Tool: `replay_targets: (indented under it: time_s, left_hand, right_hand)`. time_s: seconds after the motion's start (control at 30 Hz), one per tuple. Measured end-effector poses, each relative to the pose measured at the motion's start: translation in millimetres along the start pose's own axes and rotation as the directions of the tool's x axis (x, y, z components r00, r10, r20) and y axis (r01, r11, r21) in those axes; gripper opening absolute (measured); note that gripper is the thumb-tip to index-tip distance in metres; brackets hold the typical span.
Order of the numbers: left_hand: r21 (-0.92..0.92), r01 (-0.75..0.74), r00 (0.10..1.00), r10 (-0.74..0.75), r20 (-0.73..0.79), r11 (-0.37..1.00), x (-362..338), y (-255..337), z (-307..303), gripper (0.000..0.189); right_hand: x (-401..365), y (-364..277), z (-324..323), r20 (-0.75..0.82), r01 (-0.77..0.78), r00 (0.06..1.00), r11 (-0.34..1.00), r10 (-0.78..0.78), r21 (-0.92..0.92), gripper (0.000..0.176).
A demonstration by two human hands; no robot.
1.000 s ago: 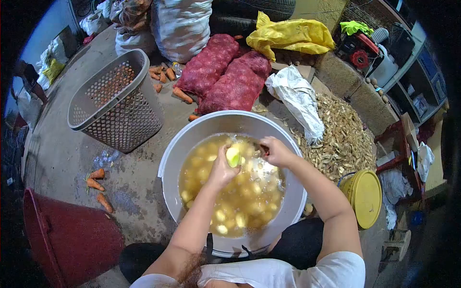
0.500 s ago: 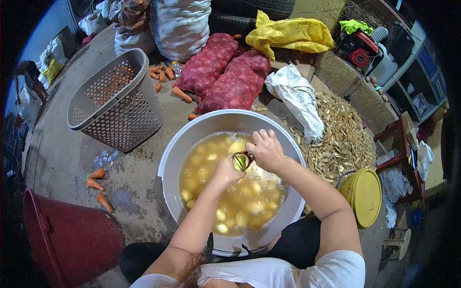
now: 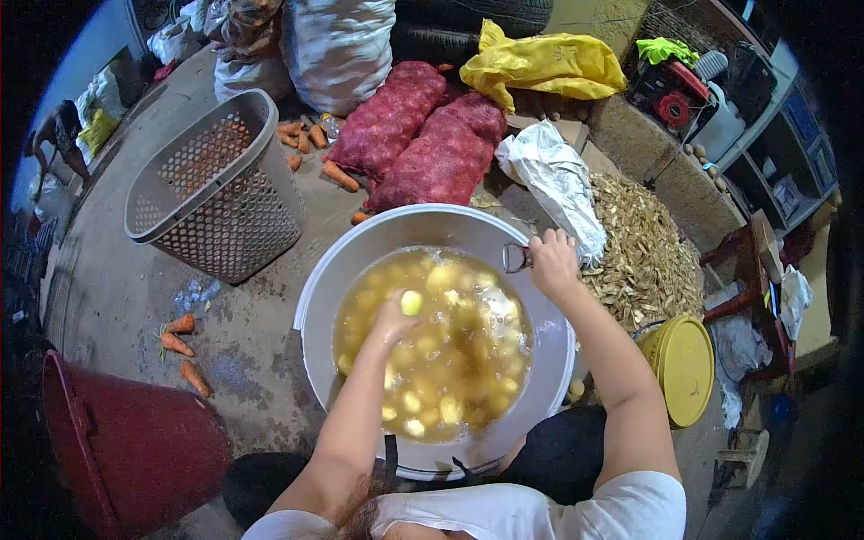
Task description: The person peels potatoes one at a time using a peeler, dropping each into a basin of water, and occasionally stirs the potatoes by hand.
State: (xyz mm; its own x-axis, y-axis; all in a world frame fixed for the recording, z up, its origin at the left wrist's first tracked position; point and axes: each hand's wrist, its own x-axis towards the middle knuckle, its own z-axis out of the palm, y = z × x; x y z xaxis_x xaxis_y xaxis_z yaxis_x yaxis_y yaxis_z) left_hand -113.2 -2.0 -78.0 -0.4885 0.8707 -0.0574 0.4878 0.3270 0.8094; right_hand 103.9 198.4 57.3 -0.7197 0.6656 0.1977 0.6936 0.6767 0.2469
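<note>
Over the left part of the big tub (image 3: 315,382), my left hand (image 3: 393,319) holds a pale yellow peeled potato (image 3: 411,302). My right hand (image 3: 554,261) is above the tub's right rim, its fingers closed on the handle of a peeler (image 3: 517,258) whose looped head points left. Cloudy brownish water fills the lower part of the tub, and many peeled potatoes (image 3: 451,409) lie in it. The two hands are well apart.
A perforated basket (image 3: 229,211) of carrots stands at the upper left, a red bin (image 3: 144,450) at the lower left. Red mesh sacks (image 3: 441,153) lie behind the tub. Peelings (image 3: 639,243) and a yellow-lidded bucket (image 3: 687,371) are on the right. Loose carrots (image 3: 194,378) lie on the floor.
My hands have moved apart: the right, with the peeler, went right to the tub's rim. The left moved left, and the potato is now away from the peeler.
</note>
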Motion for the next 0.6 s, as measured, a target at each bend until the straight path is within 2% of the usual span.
replay_targets:
  time_s: [0.07,0.13,0.17,0.23,0.27,0.33,0.37,0.43,0.47,0.5,0.53,0.57,0.6]
  left_hand:
    - [0.076,0.369,0.929,-0.369,-0.01,0.926,-13.9,-2.4,-17.4,0.063]
    - [0.407,0.382,0.92,-0.301,-0.25,0.83,-30.4,-50.5,0.2,0.06]
    - [0.405,0.385,0.919,-0.304,-0.25,0.829,-40.2,-78.7,18.5,0.06]
    - [0.774,0.248,0.966,-0.214,-0.148,0.583,-54.9,-120.3,48.2,0.047]
    - [0.773,0.253,0.964,-0.219,-0.15,0.582,-59.7,-103.4,48.0,0.047]
    - [0.886,-0.007,0.978,-0.18,0.102,0.464,-72.8,-68.8,52.5,0.025]
    - [0.888,-0.004,0.978,-0.183,0.099,0.46,-74.7,-70.7,51.9,0.025]
    - [0.765,-0.283,0.937,-0.004,0.349,0.578,-75.9,-79.9,57.4,0.022]
    - [0.647,-0.242,0.928,-0.023,0.373,0.723,-71.2,-84.3,61.9,0.019]
    - [0.647,-0.243,0.927,-0.022,0.374,0.723,-70.4,-88.0,68.4,0.019]
    - [0.493,-0.039,0.96,-0.105,0.261,0.869,-69.5,-65.6,60.6,0.019]
    - [0.291,0.162,0.962,-0.217,0.168,0.943,-65.7,-52.2,54.8,0.021]
    - [0.292,0.166,0.96,-0.222,0.171,0.942,-56.8,-50.8,52.4,0.021]
  right_hand:
    - [-2.8,6.5,2.6,-0.008,-0.02,1.0,1.0,0.02,0.006,0.012]
    - [-6.5,10.8,5.2,-0.013,-0.037,0.999,0.999,0.038,0.013,0.013]
    - [-8.0,11.3,6.2,-0.007,-0.045,0.999,0.999,0.045,0.022,0.013]
    - [-8.4,9.6,6.6,-0.001,-0.046,0.999,0.998,0.046,0.031,0.013]
    - [-8.2,7.7,5.8,0.022,-0.042,0.999,0.999,0.042,0.025,0.013]
    - [-8.9,3.6,9.1,0.048,-0.036,0.998,0.999,0.035,0.027,0.013]
    - [-9.0,2.5,13.6,0.049,-0.023,0.999,0.999,0.021,0.044,0.014]
    - [-8.2,-0.3,13.3,0.047,-0.011,0.999,0.998,0.008,0.061,0.014]
    - [-7.7,-2.8,9.1,0.074,-0.011,0.997,0.998,0.007,0.064,0.015]
    - [-8.0,-3.8,7.0,0.104,-0.012,0.995,0.998,0.005,0.066,0.017]
    - [-8.4,-2.5,9.1,0.108,-0.014,0.994,0.998,0.007,0.067,0.017]
    - [-8.4,-0.5,12.9,0.097,-0.02,0.995,0.997,0.013,0.075,0.018]
    - [-9.4,1.3,15.6,0.085,-0.025,0.996,0.996,0.018,0.083,0.019]
